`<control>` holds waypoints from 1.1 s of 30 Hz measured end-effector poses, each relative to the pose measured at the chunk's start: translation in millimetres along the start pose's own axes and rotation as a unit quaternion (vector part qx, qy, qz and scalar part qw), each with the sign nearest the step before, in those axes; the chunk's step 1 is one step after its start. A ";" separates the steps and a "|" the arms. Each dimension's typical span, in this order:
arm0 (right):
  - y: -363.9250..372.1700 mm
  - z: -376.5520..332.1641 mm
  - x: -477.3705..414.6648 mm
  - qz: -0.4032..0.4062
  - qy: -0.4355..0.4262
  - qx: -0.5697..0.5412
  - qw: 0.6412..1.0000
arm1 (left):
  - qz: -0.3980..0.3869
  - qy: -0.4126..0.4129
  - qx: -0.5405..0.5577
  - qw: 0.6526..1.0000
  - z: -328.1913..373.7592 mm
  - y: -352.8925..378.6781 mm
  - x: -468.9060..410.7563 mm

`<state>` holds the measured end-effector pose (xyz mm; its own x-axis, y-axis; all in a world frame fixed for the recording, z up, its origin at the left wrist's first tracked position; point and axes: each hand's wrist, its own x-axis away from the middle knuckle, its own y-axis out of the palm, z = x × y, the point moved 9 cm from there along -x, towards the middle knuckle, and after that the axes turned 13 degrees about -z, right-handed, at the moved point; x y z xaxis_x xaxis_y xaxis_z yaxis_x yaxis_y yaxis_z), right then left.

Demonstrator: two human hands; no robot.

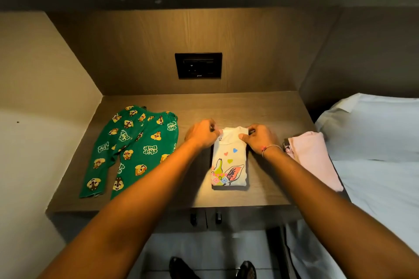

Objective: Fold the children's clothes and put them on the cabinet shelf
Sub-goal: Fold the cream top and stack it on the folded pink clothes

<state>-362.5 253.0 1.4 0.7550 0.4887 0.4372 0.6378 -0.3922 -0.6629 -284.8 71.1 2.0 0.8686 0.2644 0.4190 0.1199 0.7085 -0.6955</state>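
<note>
Green cartoon-print trousers (133, 149) lie spread flat and unfolded at the left of the wooden tabletop (226, 104), apparently awaiting their turn. At centre, the left hand (200, 135) and right hand (258, 138) each pinch a far corner of a white printed top (229, 161), already narrowed into a strip, a grip suited to bringing the collar end towards the hem. To the right, a pink garment (315, 156) rests at the tabletop's edge beside the bed (374, 165), seemingly folded, though its far side is hard to make out.

Dim warm overhead light, soft focus, wide-angle bending at edges.
</note>
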 end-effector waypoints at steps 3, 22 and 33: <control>-0.6 12.5 17.0 0.059 0.011 -0.030 0.998 | 0.036 -0.062 -0.009 0.997 -21.9 7.6 9.8; 53.2 9.4 67.1 0.116 -0.012 -0.226 0.967 | 0.041 0.004 0.285 0.958 -29.3 46.1 51.4; -56.3 50.7 130.2 0.158 -0.156 -0.398 0.890 | -0.093 0.218 0.438 0.867 105.4 62.4 80.5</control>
<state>-307.9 378.2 64.9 0.9160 0.3999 0.0330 0.4008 -0.9157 -0.0284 -258.0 205.6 53.8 0.9956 -0.0448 0.0826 0.0320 0.9881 0.1502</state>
